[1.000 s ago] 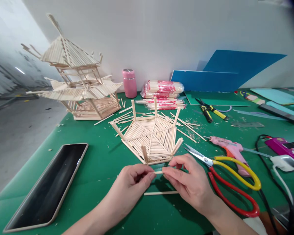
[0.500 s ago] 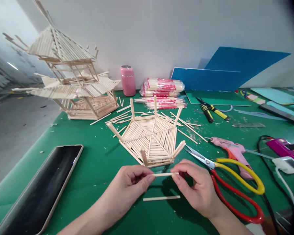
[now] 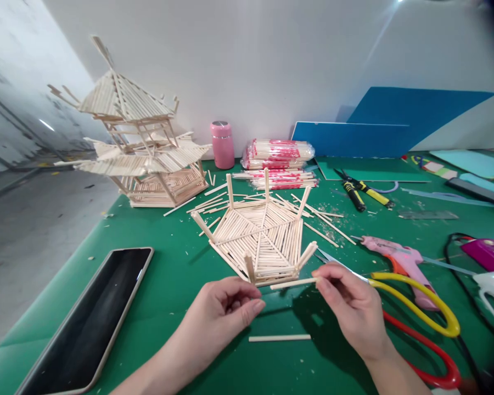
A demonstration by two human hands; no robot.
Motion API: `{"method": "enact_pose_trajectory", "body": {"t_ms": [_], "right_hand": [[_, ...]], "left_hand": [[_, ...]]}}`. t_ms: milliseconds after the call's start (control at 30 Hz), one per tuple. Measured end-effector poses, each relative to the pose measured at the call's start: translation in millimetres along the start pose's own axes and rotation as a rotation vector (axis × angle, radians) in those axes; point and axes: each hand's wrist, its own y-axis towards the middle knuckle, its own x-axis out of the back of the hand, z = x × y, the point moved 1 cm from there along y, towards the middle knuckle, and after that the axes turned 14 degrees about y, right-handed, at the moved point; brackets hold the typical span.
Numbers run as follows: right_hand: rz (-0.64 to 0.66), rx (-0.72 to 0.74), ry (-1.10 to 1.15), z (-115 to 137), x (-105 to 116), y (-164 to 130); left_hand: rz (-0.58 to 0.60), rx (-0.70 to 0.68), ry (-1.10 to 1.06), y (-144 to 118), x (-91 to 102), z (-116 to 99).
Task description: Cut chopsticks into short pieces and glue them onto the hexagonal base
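Note:
A short wooden stick (image 3: 293, 283) is pinched at its right end between the thumb and fingers of my right hand (image 3: 349, 304). Its other end points left, just in front of the six-sided stick base (image 3: 257, 236), which has upright posts at its corners. My left hand (image 3: 226, 312) holds nothing; its thumb and forefinger are a little apart, close to the base's front post (image 3: 249, 267). A second short stick (image 3: 279, 338) lies on the green table between my hands. The scissors (image 3: 415, 299), with one yellow and one red handle, lie beside my right hand, their blades partly hidden by it.
A stick pagoda (image 3: 148, 159) stands back left, near a pink flask (image 3: 222, 145) and wrapped chopstick bundles (image 3: 280, 153). Loose sticks (image 3: 329, 219) surround the base. A phone (image 3: 90, 318) lies left; a pink glue gun (image 3: 399, 260) and pliers (image 3: 362, 189) are right.
My left hand has let go of the stick's left end. My right hand has moved right with the stick, which now tilts slightly. The whole view has shifted a little.

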Motion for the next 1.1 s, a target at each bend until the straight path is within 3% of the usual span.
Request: {"method": "enact_pose_trajectory", "body": {"t_ms": [100, 233, 333, 533, 700, 900, 1100], "right_hand": [[-0.067, -0.044, 0.079, -4, 5, 1], [-0.042, -0.087, 0.116, -6, 4, 5], [-0.046, -0.116, 0.110, -6, 4, 7], [-0.036, -0.211, 0.141, -8, 4, 6], [-0.047, -0.218, 0.133, -7, 3, 5], [-0.029, -0.245, 0.087, -6, 2, 4], [-0.035, -0.259, 0.030, -6, -1, 4]], "left_hand": [[-0.045, -0.074, 0.180, -3, 14.3, 1], [-0.157, -0.130, 0.451, -3, 32.4, -6], [-0.168, -0.137, 0.574, 5, 37.2, -11], [-0.078, -0.250, 0.578, 22, 29.7, -6], [-0.152, -0.413, 0.545, 24, 16.3, 5], [-0.237, -0.461, 0.561, 27, 6.8, 15], [-0.242, -0.479, 0.594, 30, 4.9, 18]]}}
